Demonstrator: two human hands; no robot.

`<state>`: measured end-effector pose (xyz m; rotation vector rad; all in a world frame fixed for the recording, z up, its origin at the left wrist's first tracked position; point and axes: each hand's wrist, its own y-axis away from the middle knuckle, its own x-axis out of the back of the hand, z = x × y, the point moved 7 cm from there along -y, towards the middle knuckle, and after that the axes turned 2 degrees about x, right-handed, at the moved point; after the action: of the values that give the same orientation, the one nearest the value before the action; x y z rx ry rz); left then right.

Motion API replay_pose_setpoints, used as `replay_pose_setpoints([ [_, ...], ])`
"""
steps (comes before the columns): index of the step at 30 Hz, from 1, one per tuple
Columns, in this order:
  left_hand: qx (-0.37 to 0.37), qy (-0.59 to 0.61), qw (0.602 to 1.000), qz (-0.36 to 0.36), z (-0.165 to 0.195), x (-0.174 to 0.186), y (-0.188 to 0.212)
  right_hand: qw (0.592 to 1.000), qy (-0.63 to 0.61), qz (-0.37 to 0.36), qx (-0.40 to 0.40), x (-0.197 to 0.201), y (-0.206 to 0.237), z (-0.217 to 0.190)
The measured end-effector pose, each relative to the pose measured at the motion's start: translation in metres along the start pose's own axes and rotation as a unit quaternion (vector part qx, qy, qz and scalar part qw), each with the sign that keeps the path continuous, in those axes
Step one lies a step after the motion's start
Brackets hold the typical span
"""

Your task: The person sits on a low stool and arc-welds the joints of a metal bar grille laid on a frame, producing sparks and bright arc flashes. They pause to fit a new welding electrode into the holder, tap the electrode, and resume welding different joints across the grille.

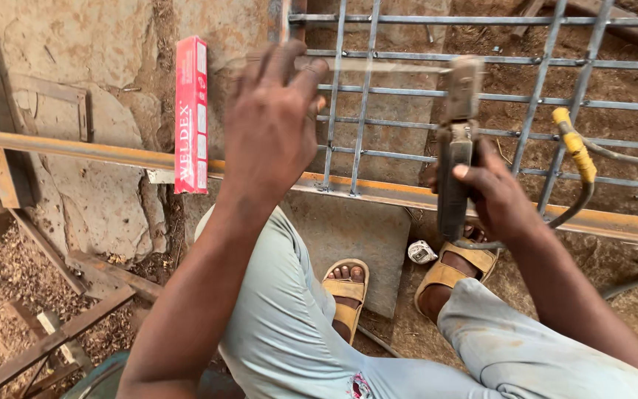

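My right hand [495, 193] grips the dark handle of a welding electrode holder [458, 140], its jaws pointing up over a steel bar grid [437, 92]. A thin welding rod [378, 66] runs sideways from the jaws toward my left hand [271, 122], which is blurred and pinches the rod's left end. A cable with yellow tape [574, 148] curls off to the right of the holder. Both hands hover above the grid's orange-rusted frame rail [378, 191].
A red electrode box [191, 114] leans upright on the rail at left. My sandalled feet [348, 284] rest on a stone slab and dirt below the frame. Loose steel angle bars [46, 347] lie at lower left. A small white object [422, 252] sits by my right foot.
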<state>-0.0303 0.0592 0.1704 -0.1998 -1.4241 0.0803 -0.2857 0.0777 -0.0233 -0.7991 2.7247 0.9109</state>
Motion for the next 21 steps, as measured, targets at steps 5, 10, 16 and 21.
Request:
replay_pose_setpoints([
  [5, 0.086, 0.090, 0.989, -0.073, -0.006, 0.035, 0.023, 0.991, 0.063, 0.056, 0.107, 0.016, 0.013, -0.028],
  [10, 0.167, 0.172, 0.942, -0.237, 0.007, 0.037, 0.058, 0.979, 0.108, 0.089, 0.145, 0.009, 0.040, -0.052],
  [16, 0.271, 0.367, 0.842, -0.287, 0.051, 0.033, 0.121, 0.996, 0.034, 0.079, 0.025, -0.049, 0.076, -0.065],
  [21, 0.348, 0.441, 0.810, -0.169, 0.075, 0.048, 0.166, 0.971, 0.132, 0.191, 0.056, -0.115, 0.126, -0.071],
])
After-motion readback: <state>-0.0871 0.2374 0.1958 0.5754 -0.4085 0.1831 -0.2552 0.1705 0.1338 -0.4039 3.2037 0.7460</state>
